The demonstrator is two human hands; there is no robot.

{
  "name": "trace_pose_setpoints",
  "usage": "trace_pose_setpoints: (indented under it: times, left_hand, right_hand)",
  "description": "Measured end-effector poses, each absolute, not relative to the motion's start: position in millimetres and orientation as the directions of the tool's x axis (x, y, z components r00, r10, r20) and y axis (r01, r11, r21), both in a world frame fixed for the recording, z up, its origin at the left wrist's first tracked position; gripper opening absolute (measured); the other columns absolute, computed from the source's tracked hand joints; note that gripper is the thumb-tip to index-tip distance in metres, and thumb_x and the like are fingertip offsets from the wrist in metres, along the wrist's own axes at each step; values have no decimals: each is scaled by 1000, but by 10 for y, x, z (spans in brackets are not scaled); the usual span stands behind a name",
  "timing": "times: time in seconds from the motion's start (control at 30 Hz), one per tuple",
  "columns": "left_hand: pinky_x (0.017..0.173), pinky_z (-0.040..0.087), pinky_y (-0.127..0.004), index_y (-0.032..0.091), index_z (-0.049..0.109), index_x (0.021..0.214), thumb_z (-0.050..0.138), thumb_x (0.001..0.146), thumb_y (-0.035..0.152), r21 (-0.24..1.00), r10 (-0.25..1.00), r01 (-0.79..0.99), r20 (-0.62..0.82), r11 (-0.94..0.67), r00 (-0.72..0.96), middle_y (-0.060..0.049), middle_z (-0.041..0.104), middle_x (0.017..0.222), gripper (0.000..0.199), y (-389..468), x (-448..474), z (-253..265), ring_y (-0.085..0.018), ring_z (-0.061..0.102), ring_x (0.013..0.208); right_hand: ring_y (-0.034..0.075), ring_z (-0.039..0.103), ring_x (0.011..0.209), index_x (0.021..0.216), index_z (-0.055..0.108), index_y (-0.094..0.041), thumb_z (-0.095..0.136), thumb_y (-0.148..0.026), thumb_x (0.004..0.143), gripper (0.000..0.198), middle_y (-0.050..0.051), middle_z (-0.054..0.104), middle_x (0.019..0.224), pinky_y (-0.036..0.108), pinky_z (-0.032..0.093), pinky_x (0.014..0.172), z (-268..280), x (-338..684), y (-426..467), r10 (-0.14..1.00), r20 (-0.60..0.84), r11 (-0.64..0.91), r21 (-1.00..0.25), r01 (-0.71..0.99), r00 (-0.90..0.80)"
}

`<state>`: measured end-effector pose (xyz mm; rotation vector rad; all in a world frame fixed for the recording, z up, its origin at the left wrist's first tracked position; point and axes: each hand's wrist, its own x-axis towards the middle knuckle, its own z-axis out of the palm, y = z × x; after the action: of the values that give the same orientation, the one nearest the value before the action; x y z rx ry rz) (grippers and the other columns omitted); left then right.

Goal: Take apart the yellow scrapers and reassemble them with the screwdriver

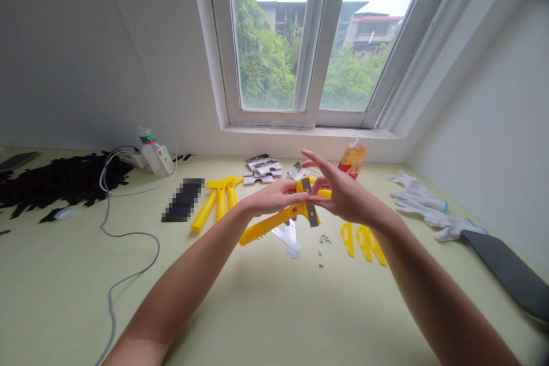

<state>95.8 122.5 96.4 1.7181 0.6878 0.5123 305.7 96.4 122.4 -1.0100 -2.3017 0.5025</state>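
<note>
My left hand (274, 197) is closed around the head of a yellow scraper (266, 229), whose handle slants down to the left. A dark grey metal blade (311, 214) lies across the scraper's head. My right hand (341, 191) pinches the blade's right side with thumb and forefinger, its other fingers raised. Below the hands, thin metal strips (292, 243) rest on the table beside several small screws (325, 238). Flat yellow cover pieces (364, 243) lie under my right forearm. More yellow scraper handles (221, 197) are left of my left hand.
Blade packets (262, 167) lie at the back, left of an orange drink bottle (354, 157). White gloves (422, 206) and a dark phone-like slab (506, 269) are at right. At left are a clear bottle (156, 154), a grey cable (156, 246) and a black pile (64, 180).
</note>
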Motion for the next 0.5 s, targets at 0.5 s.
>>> trace_pose_setpoints:
  times: [0.5]
  left_hand:
    - [49, 56, -29, 17, 54, 94, 65, 83, 56, 995, 839, -62, 96, -74, 536, -4, 64, 78, 42, 1300, 998, 863, -16, 65, 57]
  right_hand:
    - [22, 67, 81, 154, 15, -33, 65, -41, 84, 87, 8, 67, 110, 38, 57, 72, 1189, 3004, 992, 830, 329, 556, -538, 633, -450]
